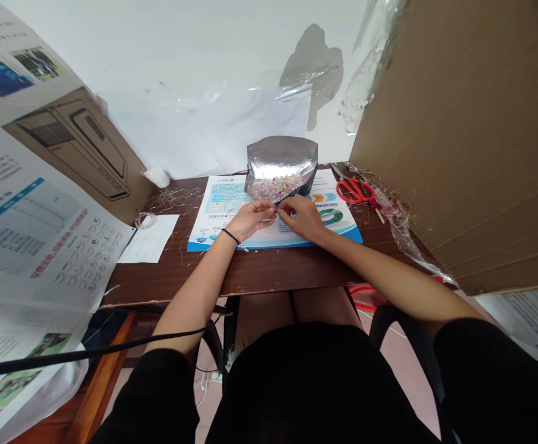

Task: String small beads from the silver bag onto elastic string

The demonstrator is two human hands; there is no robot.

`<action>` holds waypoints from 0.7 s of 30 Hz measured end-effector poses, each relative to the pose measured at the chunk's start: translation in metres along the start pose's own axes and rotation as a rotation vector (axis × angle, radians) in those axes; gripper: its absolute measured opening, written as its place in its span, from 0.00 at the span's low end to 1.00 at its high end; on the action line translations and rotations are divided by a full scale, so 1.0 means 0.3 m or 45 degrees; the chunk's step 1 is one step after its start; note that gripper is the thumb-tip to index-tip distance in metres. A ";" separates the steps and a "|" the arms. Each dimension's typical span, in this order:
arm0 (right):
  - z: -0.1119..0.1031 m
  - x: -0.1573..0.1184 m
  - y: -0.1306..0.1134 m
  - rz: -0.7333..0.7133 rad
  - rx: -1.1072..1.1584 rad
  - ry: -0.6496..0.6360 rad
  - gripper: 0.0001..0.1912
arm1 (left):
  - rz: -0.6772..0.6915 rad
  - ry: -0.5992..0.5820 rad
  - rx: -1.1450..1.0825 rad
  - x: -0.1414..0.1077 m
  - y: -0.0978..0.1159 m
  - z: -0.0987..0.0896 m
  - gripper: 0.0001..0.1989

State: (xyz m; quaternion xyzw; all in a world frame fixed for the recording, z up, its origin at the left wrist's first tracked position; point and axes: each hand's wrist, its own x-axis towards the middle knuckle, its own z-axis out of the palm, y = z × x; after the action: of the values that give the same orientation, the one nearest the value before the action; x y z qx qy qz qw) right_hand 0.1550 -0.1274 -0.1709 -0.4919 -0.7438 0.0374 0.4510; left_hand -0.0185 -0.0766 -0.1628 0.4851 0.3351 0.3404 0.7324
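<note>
My left hand [253, 220] is closed in a pinch, fingertips almost meeting those of my right hand [300, 217]. The right fingers are pinched together too; whatever lies between the fingertips is too small to make out. Just behind both hands stands a silver foil pouch [282, 161], its front low and holding many small multicoloured beads [276, 187]. A few small pale beads [244, 248] show below my left wrist, near the table's front edge. Under the hands lies a printed blue and white sheet [204, 231].
Red-handled scissors [356, 191] lie at the right beside crumpled clear plastic [401, 228]. Loose clear thread [176, 200] and a white paper [151, 240] lie at the left. Cardboard [472, 142] walls the right side; a black cable [88, 353] crosses the lower left.
</note>
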 end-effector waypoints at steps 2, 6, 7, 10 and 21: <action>0.001 0.000 -0.001 0.009 -0.004 0.000 0.05 | 0.004 0.007 -0.006 -0.001 0.000 0.000 0.07; 0.004 -0.001 -0.002 0.015 -0.010 0.002 0.05 | 0.009 0.004 0.011 -0.004 0.001 0.003 0.08; 0.004 -0.001 -0.002 0.010 -0.006 0.006 0.05 | 0.008 0.000 0.018 -0.004 0.001 0.004 0.08; 0.005 -0.001 -0.002 0.009 0.009 0.011 0.05 | 0.008 -0.003 0.017 -0.003 0.000 0.003 0.09; 0.005 -0.002 -0.006 0.006 -0.001 0.013 0.05 | 0.013 -0.003 0.025 -0.006 0.002 0.010 0.08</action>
State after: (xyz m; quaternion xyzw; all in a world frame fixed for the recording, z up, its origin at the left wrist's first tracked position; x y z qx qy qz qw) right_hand 0.1528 -0.1281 -0.1712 -0.4940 -0.7403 0.0357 0.4546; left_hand -0.0172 -0.0792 -0.1610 0.4944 0.3351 0.3405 0.7262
